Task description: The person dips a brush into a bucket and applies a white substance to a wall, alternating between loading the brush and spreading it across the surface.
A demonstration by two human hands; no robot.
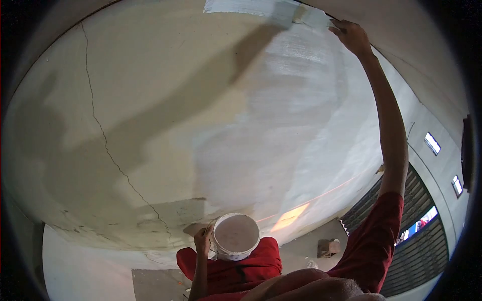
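Note:
My left hand (202,241) is closed on the side of a white bucket (216,247), by its rim or handle. Pale paint (235,234) shows inside the bucket, which is in front of my red clothing. High at the upper right, my right hand (350,38) reaches up to the wall with its fingers pinched round what looks like a paintbrush (321,21). Its outline blends into the white surface. Around it the wall (165,65) carries fresh white streaks along the top edge, while the left part is still cream-coloured.
A long crack (106,145) runs down the cream part of the wall. The ceiling (416,45) meets the wall close to my right hand. Down on the right are a slatted shutter (414,256), small windows (432,143) and a brown box-like object (328,248) on the floor.

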